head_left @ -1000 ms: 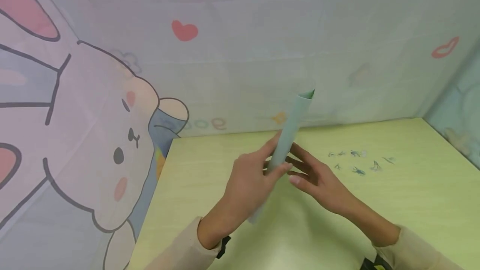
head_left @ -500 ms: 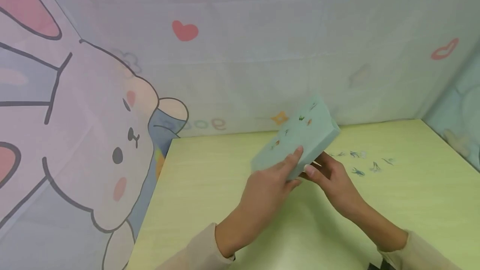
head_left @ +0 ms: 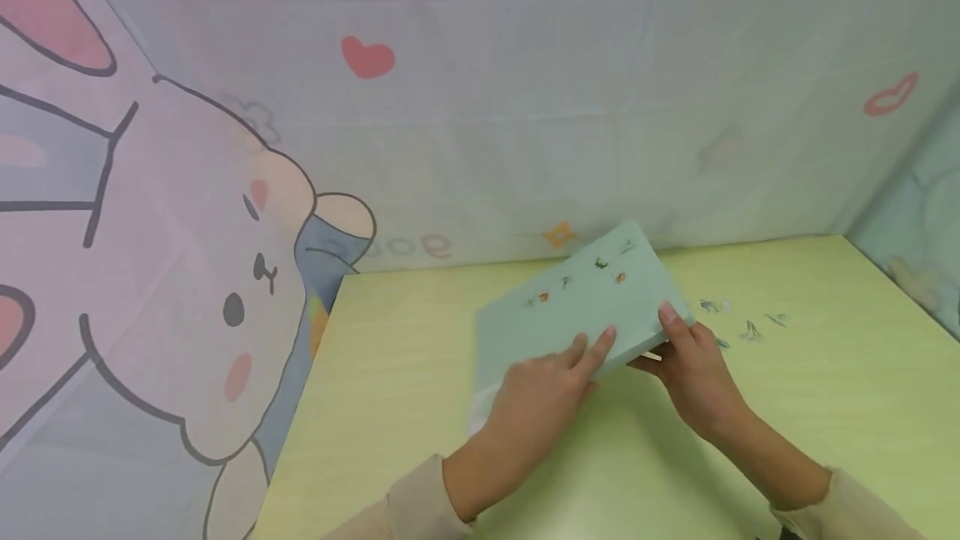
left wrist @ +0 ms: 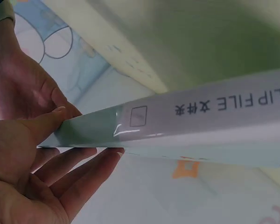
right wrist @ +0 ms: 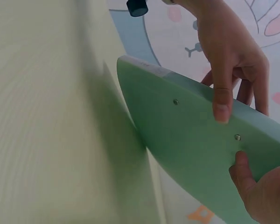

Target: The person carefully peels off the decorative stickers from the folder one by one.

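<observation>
A pale green clip file folder (head_left: 570, 315) is held tilted above the table, its cover showing several small coloured flower-like motifs. My left hand (head_left: 536, 407) grips its near spine edge, fingers over the cover and thumb on the other side. The left wrist view shows the spine label (left wrist: 205, 109), lettered "CLIP FILE". At the folder's right end my right hand (head_left: 701, 377) pinches the corner, thumb on top and fingers beneath. In the right wrist view two metal rivets (right wrist: 237, 137) show on the green back (right wrist: 186, 135), near the left thumb (right wrist: 221, 109).
Several small clear-edged stickers (head_left: 752, 332) lie on the yellow-green table (head_left: 847, 390), right of the folder and partly behind the right hand. A light cloth backdrop (head_left: 495, 107) with hearts and a cartoon rabbit (head_left: 195, 298) rises behind and to the left.
The folder has turned from standing nearly edge-on to lying tilted with its cover in view. My right hand has moved right along the spine to the corner, its thumb now on the cover.
</observation>
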The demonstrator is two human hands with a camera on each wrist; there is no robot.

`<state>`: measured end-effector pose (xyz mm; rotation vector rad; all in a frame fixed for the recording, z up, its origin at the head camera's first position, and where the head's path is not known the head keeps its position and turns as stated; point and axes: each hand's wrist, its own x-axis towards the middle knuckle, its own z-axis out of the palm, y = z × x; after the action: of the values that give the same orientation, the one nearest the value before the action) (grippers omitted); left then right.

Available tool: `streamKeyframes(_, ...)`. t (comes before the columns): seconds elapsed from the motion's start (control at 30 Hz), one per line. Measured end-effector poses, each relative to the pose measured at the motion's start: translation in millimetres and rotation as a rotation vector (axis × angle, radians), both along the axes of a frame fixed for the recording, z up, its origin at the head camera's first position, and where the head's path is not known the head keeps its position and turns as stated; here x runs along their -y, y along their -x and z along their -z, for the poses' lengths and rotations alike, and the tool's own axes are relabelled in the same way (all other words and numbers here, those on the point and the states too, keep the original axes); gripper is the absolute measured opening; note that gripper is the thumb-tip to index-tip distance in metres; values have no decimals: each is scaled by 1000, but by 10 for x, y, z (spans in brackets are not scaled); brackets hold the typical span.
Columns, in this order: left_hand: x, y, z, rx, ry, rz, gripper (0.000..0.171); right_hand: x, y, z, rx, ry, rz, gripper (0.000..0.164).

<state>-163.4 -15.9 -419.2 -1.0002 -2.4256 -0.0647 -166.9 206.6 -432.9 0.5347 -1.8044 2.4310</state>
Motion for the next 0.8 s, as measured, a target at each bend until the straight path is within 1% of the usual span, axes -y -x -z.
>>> streamKeyframes(0.13,12,4,78,-7,64,-16,66,-57,-4,44,82,-16,34,43)
streamKeyframes(0.2,20,4,114,7,92,-25,65,-78,-10,63,131,-28,58,38)
streamKeyframes(0.27,29,4,153,28,125,-36,65,-99,-17,84,179,-50,80,37)
streamKeyframes(0.33,36,3,191,53,173,-44,67,-122,-24,116,219,-88,96,39)
streamKeyframes(0.4,37,1,232,81,229,-52,69,-154,-27,162,257,-134,99,46)
streamKeyframes(0.53,23,-1,305,121,328,-66,71,-228,-25,273,315,-218,73,54)
streamKeyframes(0.67,18,2,396,127,372,-64,66,-314,-9,384,363,-281,30,57)
streamKeyframes(0.8,26,3,493,134,401,-38,62,-408,15,487,420,-343,-15,58)
